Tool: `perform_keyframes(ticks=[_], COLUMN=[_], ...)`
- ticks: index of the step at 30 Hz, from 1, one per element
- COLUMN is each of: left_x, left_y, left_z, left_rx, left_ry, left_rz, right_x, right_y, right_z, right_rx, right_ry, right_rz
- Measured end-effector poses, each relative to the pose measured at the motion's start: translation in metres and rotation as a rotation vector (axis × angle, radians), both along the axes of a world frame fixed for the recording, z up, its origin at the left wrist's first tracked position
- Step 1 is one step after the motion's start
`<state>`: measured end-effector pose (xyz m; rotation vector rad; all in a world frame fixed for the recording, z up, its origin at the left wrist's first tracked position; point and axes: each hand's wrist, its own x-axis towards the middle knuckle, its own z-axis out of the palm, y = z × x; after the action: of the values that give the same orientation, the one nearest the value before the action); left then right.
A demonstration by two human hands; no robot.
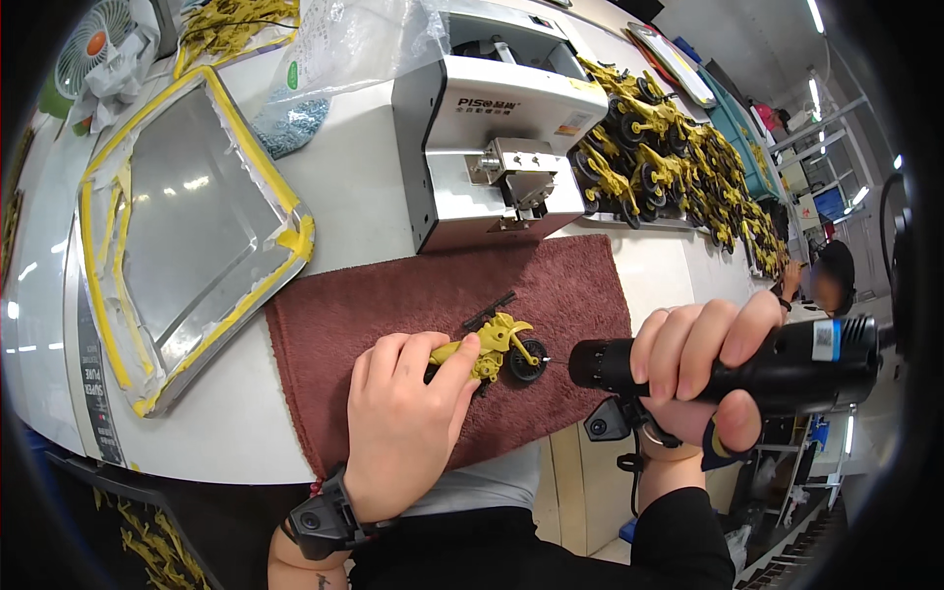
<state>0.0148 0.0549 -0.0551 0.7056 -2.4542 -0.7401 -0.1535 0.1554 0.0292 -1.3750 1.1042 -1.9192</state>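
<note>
Left hand [403, 423] pins a small yellow toy motorcycle [492, 349] down on the dark red cloth [393, 305] near the table's [364, 187] front edge — fingers and thumb closed over its rear half, front wheel left bare and facing right. Right hand [703, 369] is wrapped tight round a black electric screwdriver [777, 364], held level, its thin bit just beside the front wheel; whether the tip touches cannot be told.

Step in hand, as it looks: lining the bit up with a fastening point at the wheel. The next move would seem to call for a steady toy and a bit held square to the wheel — a small target, so slipping off seems the likely fault.

Around: a white box-shaped machine [492, 147] with a metal nose stands just behind the cloth. To its right, a long row of finished yellow motorcycles [678, 167]. To the left, a shallow metal tray [187, 226] edged with yellow tape. A clear plastic bag [344, 49] and a small fan [98, 44] sit at the far left. Another person [826, 280] is visible at the far right, well apart.

Nothing lies between bit and wheel; the left thumb is the nearest thing to the bit's path.
</note>
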Motion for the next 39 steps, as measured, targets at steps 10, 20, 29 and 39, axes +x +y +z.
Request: perform_keyframes(ticks=[10, 20, 29, 39], left_x=[-0.001, 0.0, -0.004, -0.029], left_y=[0.0, 0.0, 0.005, 0.056], left_z=[0.0, -0.002, 0.001, -0.008], left_rx=[-0.014, -0.042, 0.023, -0.059], left_ry=[-0.003, -0.035, -0.066, -0.112], left_rz=[-0.003, -0.008, -0.08, -0.05], right_x=[0.004, 0.005, -0.027, -0.047], right_y=[0.002, 0.002, -0.006, -0.093], right_z=[-0.018, -0.026, 0.026, 0.016], right_rx=[0.107, 0.06, -0.301, -0.187], right_ry=[-0.101, -0.071, 0.008, 0.041], right_rz=[-0.039, -0.006, 0.207, 0.045])
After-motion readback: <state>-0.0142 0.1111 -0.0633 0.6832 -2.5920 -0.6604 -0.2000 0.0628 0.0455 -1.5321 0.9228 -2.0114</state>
